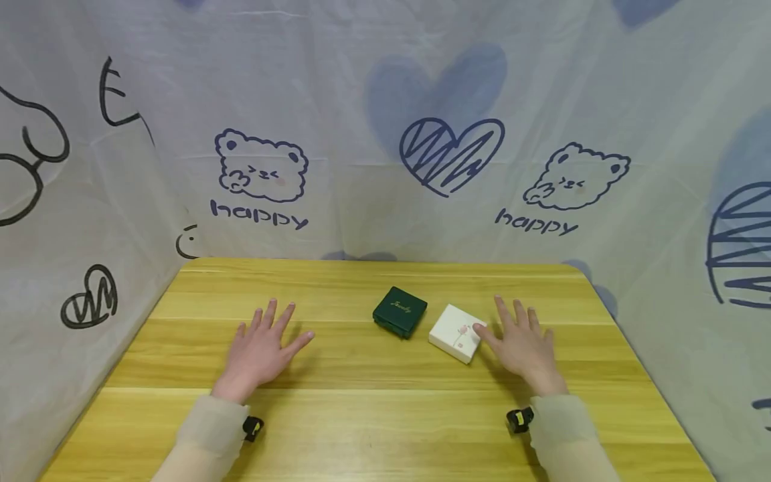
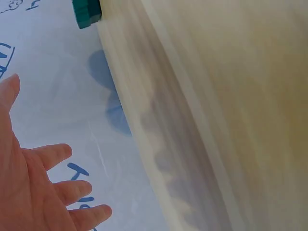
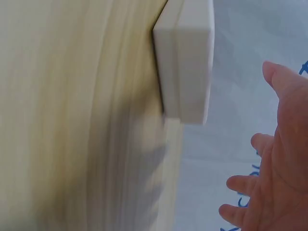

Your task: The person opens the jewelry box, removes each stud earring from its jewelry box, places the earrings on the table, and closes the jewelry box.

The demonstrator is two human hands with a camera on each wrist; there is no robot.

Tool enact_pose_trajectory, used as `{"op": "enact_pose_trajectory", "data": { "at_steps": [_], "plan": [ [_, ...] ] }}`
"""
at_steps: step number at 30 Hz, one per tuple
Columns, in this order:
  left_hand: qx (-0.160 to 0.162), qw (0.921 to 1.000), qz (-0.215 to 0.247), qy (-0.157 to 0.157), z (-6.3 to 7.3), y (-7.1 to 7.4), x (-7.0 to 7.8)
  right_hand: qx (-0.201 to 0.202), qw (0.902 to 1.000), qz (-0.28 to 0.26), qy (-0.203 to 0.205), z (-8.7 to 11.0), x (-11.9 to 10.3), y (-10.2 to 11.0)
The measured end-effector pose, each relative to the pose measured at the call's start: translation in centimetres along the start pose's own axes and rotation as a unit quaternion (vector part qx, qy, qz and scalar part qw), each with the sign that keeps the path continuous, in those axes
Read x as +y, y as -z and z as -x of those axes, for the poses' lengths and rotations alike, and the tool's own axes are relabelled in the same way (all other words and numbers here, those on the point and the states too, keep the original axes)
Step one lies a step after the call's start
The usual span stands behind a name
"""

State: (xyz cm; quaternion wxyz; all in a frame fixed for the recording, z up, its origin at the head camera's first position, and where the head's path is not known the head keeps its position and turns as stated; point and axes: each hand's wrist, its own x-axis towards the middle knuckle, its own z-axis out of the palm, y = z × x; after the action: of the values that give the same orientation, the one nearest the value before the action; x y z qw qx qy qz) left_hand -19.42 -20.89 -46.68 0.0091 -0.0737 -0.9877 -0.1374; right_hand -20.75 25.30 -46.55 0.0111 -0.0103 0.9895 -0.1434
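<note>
A person's left hand (image 1: 259,353) and right hand (image 1: 525,348) are hovering above the desk (image 1: 373,422), fingers (image 1: 503,313) spread and gripping nothing; a green box (image 1: 400,312) is lying toward the far edge, a white box (image 1: 448,329) nearer the right edge, both seemingly placed for easy reach.

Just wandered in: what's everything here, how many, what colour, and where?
Square gold-lettered box: one, dark green, on the table
Square flower-printed box: one, white, right of the green box
Wood-grain table: one, yellow, under both boxes
Printed cloth: count unclear, white with drawings, behind and beside the table
Small wrist devices: two, black, one per wrist
Fabric sleeves: two, pale, on both arms
Left hand: one, bare, above the table
Right hand: one, bare, near the white box
</note>
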Motion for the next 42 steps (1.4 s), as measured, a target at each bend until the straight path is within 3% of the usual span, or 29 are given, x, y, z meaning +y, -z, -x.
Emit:
{"op": "enact_pose_trajectory", "data": {
  "at_steps": [21,29,42],
  "plan": [
    [-0.004,0.9941,0.096,-0.051,-2.7,-1.5,4.7,0.004,0.9970,-0.038,0.068,-1.6,-6.6,-1.4],
    [-0.034,0.9863,0.152,-0.055,-4.1,-2.2,6.4,-0.004,0.9930,-0.060,0.102,-2.7,-8.7,-2.2],
    [-0.060,0.9681,0.236,-0.058,-5.6,-3.5,8.7,-0.038,0.9947,-0.029,0.091,-4.5,-11.2,-3.7]
  ]
}}
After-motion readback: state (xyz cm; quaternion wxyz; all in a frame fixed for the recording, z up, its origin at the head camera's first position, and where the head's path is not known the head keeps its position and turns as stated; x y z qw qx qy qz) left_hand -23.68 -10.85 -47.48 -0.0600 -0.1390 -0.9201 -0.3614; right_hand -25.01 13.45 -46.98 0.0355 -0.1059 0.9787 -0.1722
